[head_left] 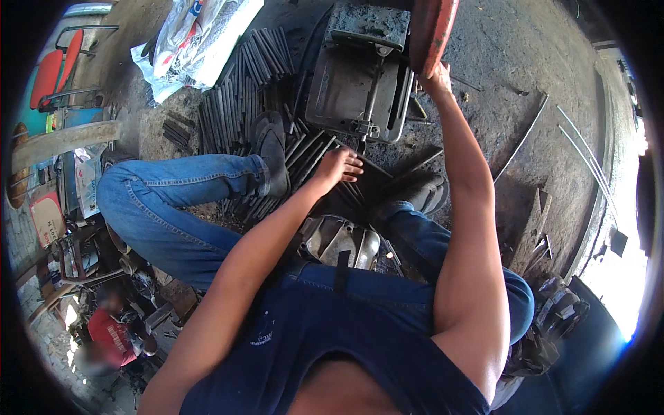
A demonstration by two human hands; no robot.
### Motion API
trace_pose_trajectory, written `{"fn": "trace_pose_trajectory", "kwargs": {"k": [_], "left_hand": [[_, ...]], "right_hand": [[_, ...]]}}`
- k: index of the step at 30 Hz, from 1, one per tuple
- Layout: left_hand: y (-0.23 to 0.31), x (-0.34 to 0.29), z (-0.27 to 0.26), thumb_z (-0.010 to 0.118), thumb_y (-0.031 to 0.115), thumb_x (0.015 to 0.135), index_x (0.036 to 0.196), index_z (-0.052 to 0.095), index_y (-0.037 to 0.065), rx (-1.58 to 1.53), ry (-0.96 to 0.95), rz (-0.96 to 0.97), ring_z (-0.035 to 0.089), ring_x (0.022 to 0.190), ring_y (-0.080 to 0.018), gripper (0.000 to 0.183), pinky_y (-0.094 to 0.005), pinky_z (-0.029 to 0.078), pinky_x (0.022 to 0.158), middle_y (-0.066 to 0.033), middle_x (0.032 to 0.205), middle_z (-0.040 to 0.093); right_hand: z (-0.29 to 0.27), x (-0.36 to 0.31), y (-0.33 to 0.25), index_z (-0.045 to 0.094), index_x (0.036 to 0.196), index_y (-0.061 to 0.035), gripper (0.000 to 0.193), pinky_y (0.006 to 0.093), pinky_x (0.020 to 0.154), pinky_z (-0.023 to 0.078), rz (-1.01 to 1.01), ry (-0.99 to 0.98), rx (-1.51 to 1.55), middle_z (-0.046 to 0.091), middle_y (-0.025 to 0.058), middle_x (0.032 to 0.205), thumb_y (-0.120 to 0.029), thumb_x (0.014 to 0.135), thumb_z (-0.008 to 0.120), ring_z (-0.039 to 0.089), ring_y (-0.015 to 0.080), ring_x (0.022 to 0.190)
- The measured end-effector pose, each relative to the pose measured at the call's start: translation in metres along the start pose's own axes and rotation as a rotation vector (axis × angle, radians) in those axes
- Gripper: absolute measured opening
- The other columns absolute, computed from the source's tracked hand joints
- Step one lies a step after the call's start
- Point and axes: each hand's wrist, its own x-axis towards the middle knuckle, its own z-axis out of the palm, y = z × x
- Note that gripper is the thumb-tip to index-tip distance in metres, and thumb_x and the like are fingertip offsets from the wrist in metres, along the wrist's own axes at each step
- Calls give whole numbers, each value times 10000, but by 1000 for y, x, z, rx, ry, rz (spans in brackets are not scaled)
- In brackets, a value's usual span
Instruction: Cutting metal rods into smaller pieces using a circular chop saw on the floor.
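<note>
**Hand positions at the cutting machine**

Contact is made by the right hand (437,77) with the lower rim of the red-orange wheel guard (432,31); the fingers are hidden behind the guard, so the grip cannot be determined. The left hand (339,166) is held open, fingers spread, palm down over the dark metal bars (315,149) lying just in front of the machine. The grey machine body (360,76) is positioned directly ahead, beneath the guard. A larger stack of dark bars (242,83) is laid out to its left, beyond the left shoe (273,149). Thin rods (522,138) are scattered on the concrete floor (505,55) to the right. White sacks (197,38) are located at the upper left.
</note>
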Motion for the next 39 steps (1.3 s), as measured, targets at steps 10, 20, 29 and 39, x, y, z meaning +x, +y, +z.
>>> {"fn": "trace_pose_trajectory", "kwargs": {"k": [10, 20, 29, 39], "left_hand": [[-8, 29, 7, 562, 235, 979, 920, 605, 14, -909, -156, -299, 659, 842, -219, 233, -362, 574, 823, -122, 933, 668], [-1, 20, 34, 675, 280, 907, 968, 603, 56, 203, 257, 158, 658, 680, -174, 243, -311, 577, 637, -59, 818, 661], [19, 7, 0, 584, 339, 939, 989, 566, 24, -556, -101, -227, 700, 872, -271, 319, -372, 543, 669, -153, 899, 697], [-2, 23, 14, 617, 237, 950, 929, 611, 36, -813, -103, -303, 678, 929, -228, 202, -314, 596, 791, -132, 978, 682]], "right_hand": [[8, 1, 4, 692, 1000, -154, 228, 499, 876, 397, -51, 144, -73, 641, 115, 963, -126, 826, 548, 625, 304, 998], [10, 1, 8, 692, 941, -130, 172, 498, 855, 389, -95, 184, -50, 641, 117, 973, -145, 824, 566, 621, 306, 988], [6, 0, 3, 680, 943, -125, 154, 574, 880, 376, -100, 211, 44, 641, 106, 961, -171, 861, 557, 624, 317, 984], [5, 1, 1, 683, 914, -122, 150, 540, 873, 365, -95, 219, 62, 644, 102, 942, -178, 848, 561, 630, 306, 951]]}}
